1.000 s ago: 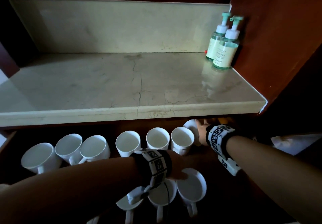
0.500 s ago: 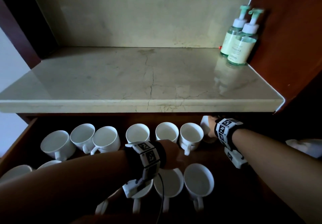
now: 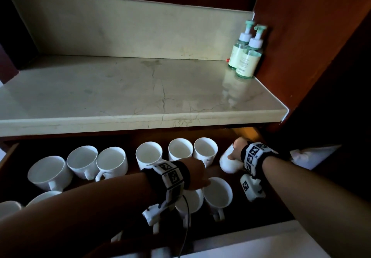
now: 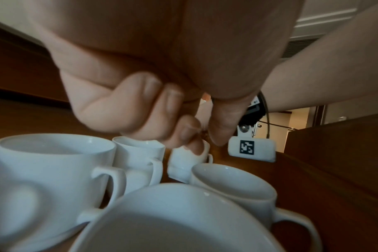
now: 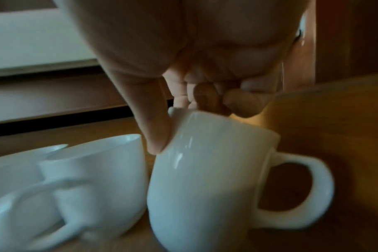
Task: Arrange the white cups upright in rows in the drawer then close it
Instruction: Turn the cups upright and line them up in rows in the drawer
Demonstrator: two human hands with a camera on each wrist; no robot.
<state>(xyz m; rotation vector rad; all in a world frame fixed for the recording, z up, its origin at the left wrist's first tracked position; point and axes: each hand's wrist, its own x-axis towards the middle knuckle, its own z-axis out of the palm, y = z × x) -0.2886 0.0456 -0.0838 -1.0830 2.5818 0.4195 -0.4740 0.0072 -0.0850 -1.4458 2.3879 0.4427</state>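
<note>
The drawer (image 3: 278,205) stands open under the marble counter, with several white cups upright in a back row (image 3: 148,153) and more in front (image 3: 217,193). My right hand (image 3: 234,151) grips a white cup (image 3: 227,165) at the right end of the back row. In the right wrist view the right hand (image 5: 181,122) has its thumb on the outside wall and its fingers over the rim of this cup (image 5: 205,187), which is tilted, handle to the right. My left hand (image 3: 197,177) hovers over the front cups. Seen from the left wrist, this left hand (image 4: 183,122) is curled and holds nothing.
The marble counter (image 3: 140,121) overhangs the drawer's back. Two green pump bottles (image 3: 246,57) stand at its back right corner. A dark wooden wall (image 3: 313,57) closes the right side. The drawer's right wall (image 4: 334,153) runs close to the held cup.
My right hand has drawn the cup out from under the counter edge toward the front, beside the back row's last cup. The left hand has stayed over the front cups.
</note>
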